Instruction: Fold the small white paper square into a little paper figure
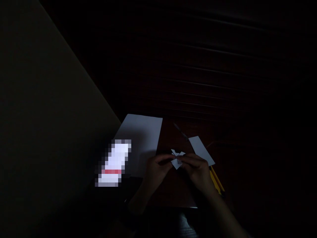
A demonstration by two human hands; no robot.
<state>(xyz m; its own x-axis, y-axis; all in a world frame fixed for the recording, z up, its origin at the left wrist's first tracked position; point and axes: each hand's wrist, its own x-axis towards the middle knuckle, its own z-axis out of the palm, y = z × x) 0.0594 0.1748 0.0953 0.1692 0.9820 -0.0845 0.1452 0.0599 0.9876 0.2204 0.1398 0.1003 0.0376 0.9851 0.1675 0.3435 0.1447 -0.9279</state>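
A small white piece of folded paper point(176, 163) with several pointed flaps is held up between my two hands, over the dark wooden table. My left hand point(159, 168) pinches its left side with thumb and forefinger. From the right, the fingers of my right hand point(197, 167) close on its other side. The fingertips cover part of the folds at the middle. In the dim light, the finer creases cannot be made out.
A large white paper sheet point(145, 132) lies at left, beside a bright pixelated screen point(115, 162). A pen point(180, 131) and a white paper strip point(201, 150) lie beyond my right hand. A yellow tool point(217, 180) is partly hidden by that hand. The table's front edge point(173, 207) is near.
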